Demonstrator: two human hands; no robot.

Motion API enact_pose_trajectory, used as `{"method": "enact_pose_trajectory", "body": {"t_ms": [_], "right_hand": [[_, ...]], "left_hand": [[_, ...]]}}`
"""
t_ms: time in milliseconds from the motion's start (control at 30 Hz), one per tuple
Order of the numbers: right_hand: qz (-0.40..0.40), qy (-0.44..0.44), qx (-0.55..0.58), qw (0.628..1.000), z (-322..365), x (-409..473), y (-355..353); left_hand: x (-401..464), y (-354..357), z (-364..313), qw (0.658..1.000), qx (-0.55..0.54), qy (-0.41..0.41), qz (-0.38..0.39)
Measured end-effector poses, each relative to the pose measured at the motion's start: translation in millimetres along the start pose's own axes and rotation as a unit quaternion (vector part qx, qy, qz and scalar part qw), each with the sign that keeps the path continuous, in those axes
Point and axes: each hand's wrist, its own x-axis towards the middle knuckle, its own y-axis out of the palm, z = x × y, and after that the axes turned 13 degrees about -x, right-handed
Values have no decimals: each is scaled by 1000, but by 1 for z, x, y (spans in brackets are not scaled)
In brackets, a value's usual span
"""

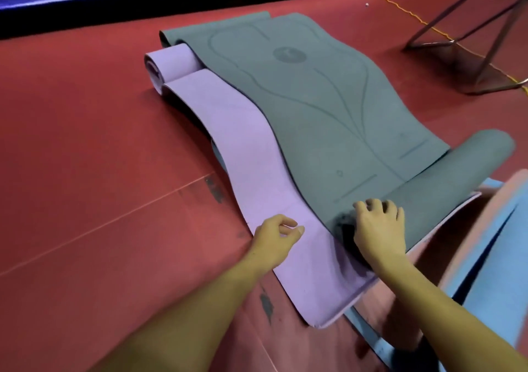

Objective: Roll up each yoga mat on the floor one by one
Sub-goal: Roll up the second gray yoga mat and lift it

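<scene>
Head view | grey yoga mat (308,97) lies on a purple yoga mat (251,154) on red floor (85,143), its near end rolled | right hand (377,229) rests on the roll, fingers curled over it | left hand (274,237) loosely curled above the purple mat, holding nothing

Red floor (85,143), metal frame (485,37)
</scene>
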Motion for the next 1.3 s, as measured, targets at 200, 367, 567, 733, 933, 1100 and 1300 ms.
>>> {"method": "enact_pose_trajectory", "body": {"t_ms": [200,367,567,733,933,1100,1300], "right_hand": [[-110,44,146,982,2,-15,-30],[-102,64,243,963,5,-23,-44],[-90,97,302,944,1,-30,-35],[-57,117,204,970,-2,-29,-38],[-36,69,174,982,-1,-19,-79],[18,-29,187,982,14,-2,-117],[65,-62,177,980,42,23,-122]], "left_hand": [[27,45,-15,997,-55,-57,-5],[65,84,-14,971,-213,-98,-44],[95,104,-12,960,-250,-68,-102],[87,101,-25,973,-212,-9,-92],[64,21,-46,975,-77,113,-178],[11,-96,-32,963,-78,105,-236],[-77,-196,5,978,-43,71,-192]]}}
